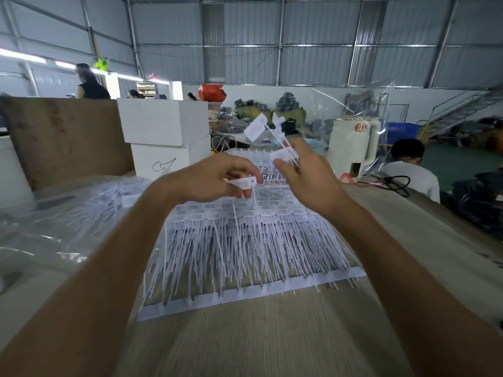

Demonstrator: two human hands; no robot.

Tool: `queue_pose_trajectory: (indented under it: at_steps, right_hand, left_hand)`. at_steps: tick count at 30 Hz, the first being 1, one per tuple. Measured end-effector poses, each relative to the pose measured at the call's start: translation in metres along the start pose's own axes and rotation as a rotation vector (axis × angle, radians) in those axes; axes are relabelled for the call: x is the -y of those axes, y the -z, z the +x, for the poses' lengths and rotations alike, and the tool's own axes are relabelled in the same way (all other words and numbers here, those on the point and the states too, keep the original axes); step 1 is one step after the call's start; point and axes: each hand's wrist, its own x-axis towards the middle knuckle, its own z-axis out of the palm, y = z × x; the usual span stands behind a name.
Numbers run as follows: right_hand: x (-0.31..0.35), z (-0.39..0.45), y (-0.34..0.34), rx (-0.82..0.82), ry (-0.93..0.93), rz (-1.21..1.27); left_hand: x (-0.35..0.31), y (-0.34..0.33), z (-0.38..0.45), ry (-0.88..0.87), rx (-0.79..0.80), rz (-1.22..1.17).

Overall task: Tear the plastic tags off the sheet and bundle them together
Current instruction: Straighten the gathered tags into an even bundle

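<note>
Tags: left hand [215,178] pinches one tag [241,183] just torn free, right hand [307,175] pinches bundle [275,137] at 12 o'clock above sheet [245,240]; next, add tag to bundle.

Stacked white boxes [166,137] behind a brown board [65,140] at left; clear plastic bags [62,213] beside them; red bag [211,92] farther back; blue crate [400,131] at right, near a seated person in white [408,164]; black cable [394,183] on the wooden table [258,336]
</note>
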Motion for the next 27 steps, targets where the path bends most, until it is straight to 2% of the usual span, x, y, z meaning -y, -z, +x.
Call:
queue_pose_trajectory:
  at_steps: [2, 5, 10, 15, 18, 21, 27]
  right_hand:
    - [0.0, -0.001, -0.001, 0.081, -0.033, -0.022]
    - [-0.002, 0.0, 0.0, 0.138, -0.053, -0.016]
    - [0.001, -0.003, 0.001, 0.175, -0.199, 0.31]
    - [0.001, -0.005, 0.005, 0.258, -0.257, 0.384]
    - [0.002, -0.006, 0.003, 0.224, -0.266, 0.549]
    - [0.001, -0.006, -0.006, 0.141, -0.273, 0.585]
    - [-0.009, -0.014, -0.035, 0.128, -0.358, 0.777]
  left_hand:
    - [-0.001, -0.003, 0.001, -0.003, 0.004, 0.016]
    - [0.002, -0.002, 0.002, 0.043, -0.073, -0.023]
    - [0.001, -0.001, 0.003, 0.011, -0.123, 0.048]
    - [-0.007, 0.001, 0.002, -0.035, -0.088, 0.089]
    - [-0.01, 0.003, 0.001, -0.036, -0.022, 0.114]
    - [-0.013, 0.005, 0.0, -0.022, 0.049, 0.098]
    - [-0.013, 0.005, -0.001, 0.017, 0.051, 0.071]
